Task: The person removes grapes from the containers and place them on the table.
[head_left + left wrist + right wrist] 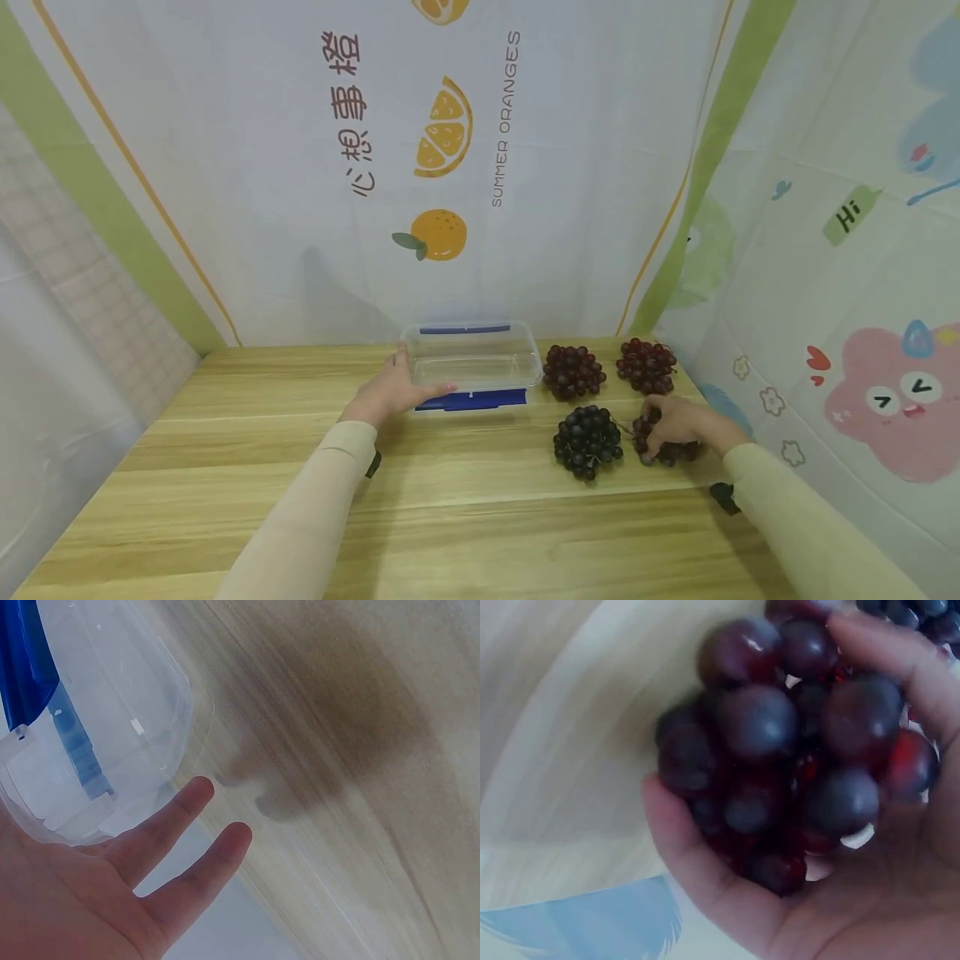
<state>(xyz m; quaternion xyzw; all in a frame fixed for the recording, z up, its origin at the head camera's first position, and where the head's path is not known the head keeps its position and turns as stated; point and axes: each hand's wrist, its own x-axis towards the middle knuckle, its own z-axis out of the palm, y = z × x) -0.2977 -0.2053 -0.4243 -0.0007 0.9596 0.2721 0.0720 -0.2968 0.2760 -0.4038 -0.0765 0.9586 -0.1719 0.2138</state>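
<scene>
A clear plastic food container [472, 360] with blue locking flaps stands at the back of the wooden table. My left hand [396, 387] holds its near left corner, thumb along the front rim. In the left wrist view, two fingers [196, 862] stick out past the container wall, off the plastic. On the right, my right hand [686, 423] grips a bunch of dark red grapes [757, 742], with fingers and thumb curled round it. Left of that hand lies a bunch of black grapes [588, 442]. Behind are two red bunches, one [573, 372] beside the container and another [647, 365] farther right.
The table [480, 533] has a light wood-grain surface. A white cloth with printed oranges [441, 235] hangs behind its back edge. Another printed cloth [795, 333] borders the right side, close to my right hand.
</scene>
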